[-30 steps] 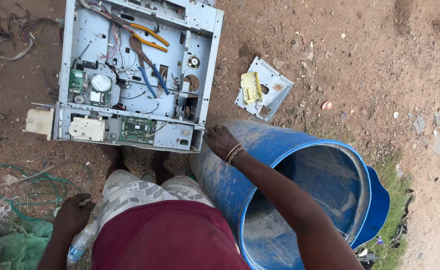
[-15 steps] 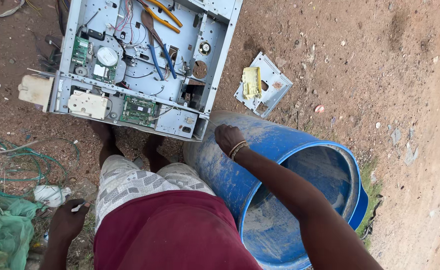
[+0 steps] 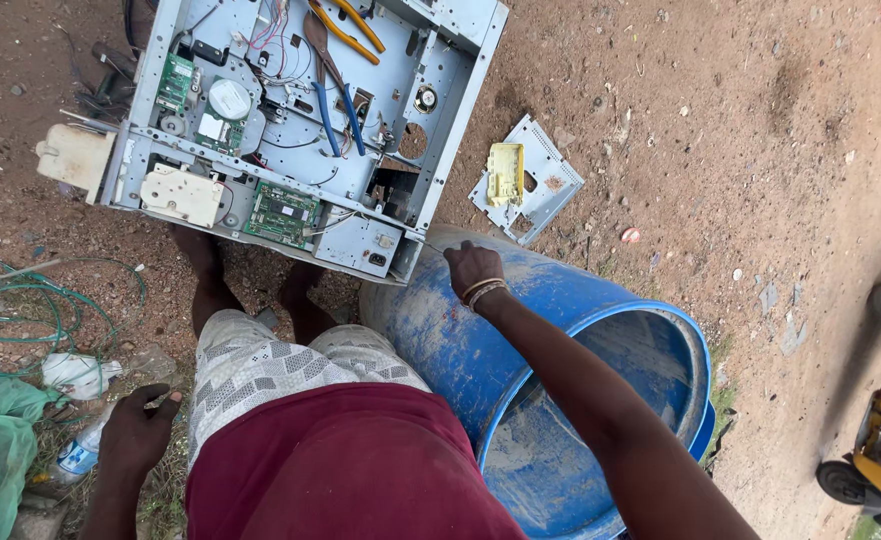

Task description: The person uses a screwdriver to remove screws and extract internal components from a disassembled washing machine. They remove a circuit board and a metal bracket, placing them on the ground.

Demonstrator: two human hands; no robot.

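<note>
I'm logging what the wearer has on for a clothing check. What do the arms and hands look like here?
Both arms are bare, with no sleeves reaching them and no gloves. The right hand has thin bangles at the wrist. The left hand wears nothing that shows.

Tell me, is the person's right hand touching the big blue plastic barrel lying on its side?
Touching. In the head view, the right hand rests directly on the upper side of the blue plastic barrel, with no gap visible under it.
</note>
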